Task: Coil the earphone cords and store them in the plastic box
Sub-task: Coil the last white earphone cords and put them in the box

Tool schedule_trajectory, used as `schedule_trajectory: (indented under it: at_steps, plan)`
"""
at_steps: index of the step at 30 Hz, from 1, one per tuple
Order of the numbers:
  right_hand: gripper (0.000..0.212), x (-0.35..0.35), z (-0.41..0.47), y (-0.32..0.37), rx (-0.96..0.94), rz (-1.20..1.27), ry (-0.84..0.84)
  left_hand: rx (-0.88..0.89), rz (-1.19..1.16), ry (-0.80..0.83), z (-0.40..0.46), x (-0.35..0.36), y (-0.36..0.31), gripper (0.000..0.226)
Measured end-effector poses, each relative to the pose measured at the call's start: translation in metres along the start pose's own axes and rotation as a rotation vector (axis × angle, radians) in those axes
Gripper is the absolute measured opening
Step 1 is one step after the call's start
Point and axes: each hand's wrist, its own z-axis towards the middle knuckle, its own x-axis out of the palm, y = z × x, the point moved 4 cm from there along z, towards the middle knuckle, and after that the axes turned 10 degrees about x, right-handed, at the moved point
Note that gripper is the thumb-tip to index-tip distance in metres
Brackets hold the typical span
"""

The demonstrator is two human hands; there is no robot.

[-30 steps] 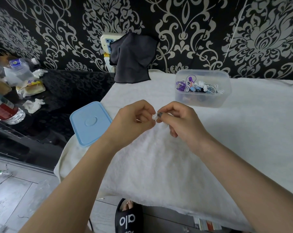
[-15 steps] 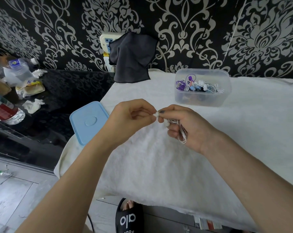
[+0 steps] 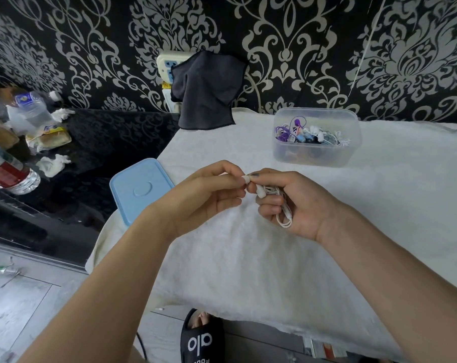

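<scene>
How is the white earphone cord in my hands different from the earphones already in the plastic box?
The white earphone cord is a single white bundle; the earphones in the plastic box are many, purple, blue and white. The cord is held above the towel, gripped by the right hand and pinched at one end by the left hand; the others lie untouched in the plastic box. All appear coiled.

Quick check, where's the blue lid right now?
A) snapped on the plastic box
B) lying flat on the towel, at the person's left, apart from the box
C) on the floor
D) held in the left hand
B: the blue lid lies flat at the left edge of the white towel, while the plastic box stands open farther back on the right.
</scene>
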Motion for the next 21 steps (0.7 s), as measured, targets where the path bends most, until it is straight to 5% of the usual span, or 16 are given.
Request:
schedule_trajectory:
  at_steps: [11,17,21]
  plan:
    - [0.004,-0.017,0.002,0.019,-0.164,-0.076,-0.202,0.235,0.462,-0.351,0.033,0.017,-0.008,0.012]
    - [0.011,-0.035,-0.018,0.068,-0.361,-0.216,-0.475,0.296,0.603,-0.290,0.082,0.043,-0.025,0.012]
    - [0.024,-0.055,-0.020,0.138,-0.535,-0.500,-0.811,0.337,0.747,-0.252,0.130,0.057,-0.045,0.023]
